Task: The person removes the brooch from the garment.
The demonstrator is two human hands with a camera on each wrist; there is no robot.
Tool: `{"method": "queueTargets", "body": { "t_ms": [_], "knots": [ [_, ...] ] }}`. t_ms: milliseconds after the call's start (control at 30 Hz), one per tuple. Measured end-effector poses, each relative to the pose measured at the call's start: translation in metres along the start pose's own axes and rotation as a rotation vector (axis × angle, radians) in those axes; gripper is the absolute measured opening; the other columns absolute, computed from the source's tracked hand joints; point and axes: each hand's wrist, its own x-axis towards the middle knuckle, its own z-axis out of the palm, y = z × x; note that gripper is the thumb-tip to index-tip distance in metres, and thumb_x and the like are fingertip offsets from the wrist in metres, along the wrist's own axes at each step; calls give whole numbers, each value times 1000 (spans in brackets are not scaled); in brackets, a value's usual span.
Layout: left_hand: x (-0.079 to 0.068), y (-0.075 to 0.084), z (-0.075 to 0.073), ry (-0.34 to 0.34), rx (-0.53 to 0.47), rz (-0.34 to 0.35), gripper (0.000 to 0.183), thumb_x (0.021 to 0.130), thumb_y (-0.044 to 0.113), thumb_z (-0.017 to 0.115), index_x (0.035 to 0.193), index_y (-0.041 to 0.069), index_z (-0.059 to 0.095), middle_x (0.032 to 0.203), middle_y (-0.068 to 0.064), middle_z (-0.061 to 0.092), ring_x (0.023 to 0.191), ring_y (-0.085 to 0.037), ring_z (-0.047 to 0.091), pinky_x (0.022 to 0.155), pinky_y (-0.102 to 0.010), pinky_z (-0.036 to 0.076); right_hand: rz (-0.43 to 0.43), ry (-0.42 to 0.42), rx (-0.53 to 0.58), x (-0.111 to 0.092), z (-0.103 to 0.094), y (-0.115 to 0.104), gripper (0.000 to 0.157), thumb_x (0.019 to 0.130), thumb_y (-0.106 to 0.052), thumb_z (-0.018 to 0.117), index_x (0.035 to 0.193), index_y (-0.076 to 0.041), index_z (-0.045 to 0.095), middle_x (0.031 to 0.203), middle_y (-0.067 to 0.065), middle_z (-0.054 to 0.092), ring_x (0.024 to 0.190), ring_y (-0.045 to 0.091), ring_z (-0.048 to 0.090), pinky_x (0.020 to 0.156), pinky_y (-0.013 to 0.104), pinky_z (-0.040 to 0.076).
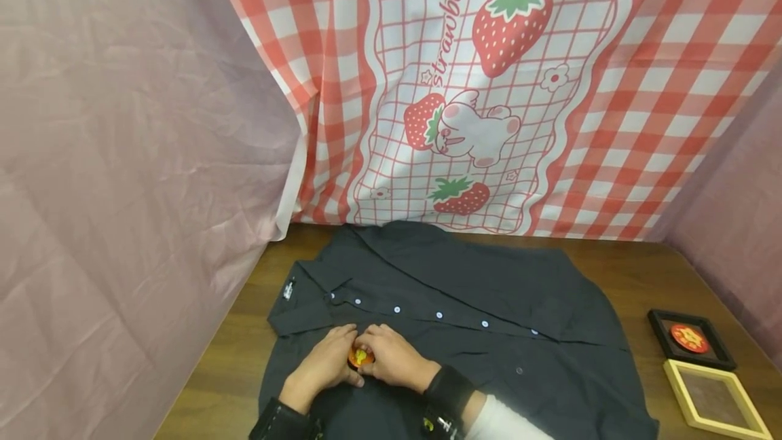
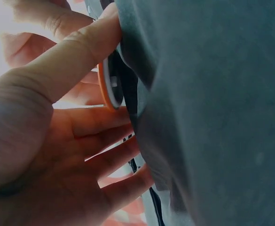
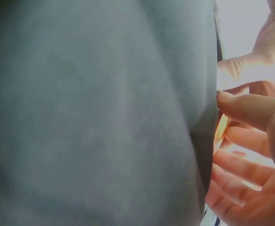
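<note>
A dark button-up shirt (image 1: 568,379) lies spread over the table, with a row of pale buttons along its placket. Between both hands, near the collar side, a round orange badge (image 1: 360,357) with a yellow design stands close over the cloth. My right hand (image 1: 394,358) pinches the badge at its right edge. On the badge's other side, my left hand (image 1: 330,358) rests on the shirt, thumb and fairly straight fingers touching the fabric. The left wrist view shows the badge (image 2: 110,87) edge-on, its dark back facing the cloth. Fingers partly cover it in the right wrist view.
At the table's right side lie a black frame (image 1: 656,331) holding a red-orange round badge (image 1: 690,338) and a light wooden frame (image 1: 681,392). Behind the table hangs a red checked strawberry cloth (image 1: 421,39). A pinkish curtain (image 1: 122,189) borders the left.
</note>
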Motion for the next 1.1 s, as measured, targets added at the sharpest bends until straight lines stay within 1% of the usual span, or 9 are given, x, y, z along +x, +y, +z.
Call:
{"method": "queueTargets", "body": {
  "t_ms": [200,367,600,833,933,1100],
  "knots": [
    [4,-1,-1,7,-13,-13,80,66,25,90,129,-8,54,140,-23,51,132,-39,46,107,-52,42,22,12,30,1,0,4,34,74,-20,81,105,-11,70,96,-1,63,85,9,55,78,21,49],
    [6,-2,0,17,4,-17,80,65,25,90,128,-8,55,140,-23,51,131,-38,47,107,-51,42,22,27,59,1,-1,6,33,73,-17,81,104,-9,70,94,1,61,84,10,54,77,22,50],
    [8,-1,1,9,26,-29,80,65,27,91,128,-8,56,140,-22,52,131,-38,48,108,-49,42,61,1,73,-2,-3,7,34,74,-18,80,106,-10,70,93,1,60,83,9,53,77,22,49],
    [8,1,1,-8,24,-75,79,65,27,91,128,-7,56,142,-20,51,132,-36,46,109,-49,41,73,-5,95,-5,-4,8,36,74,-21,83,106,-10,70,93,1,60,82,7,52,76,21,49],
    [8,1,2,-14,32,-84,79,65,27,90,128,-7,57,142,-20,51,133,-36,46,109,-49,41,80,-16,96,-6,-3,9,36,75,-23,82,107,-10,71,93,0,59,81,6,51,75,20,48],
    [7,1,3,-18,42,-82,79,65,28,90,128,-7,57,142,-20,50,132,-36,46,109,-49,42,88,-30,106,-7,-3,10,36,76,-23,82,107,-10,71,93,0,60,80,5,50,73,19,47]
  ]
}}
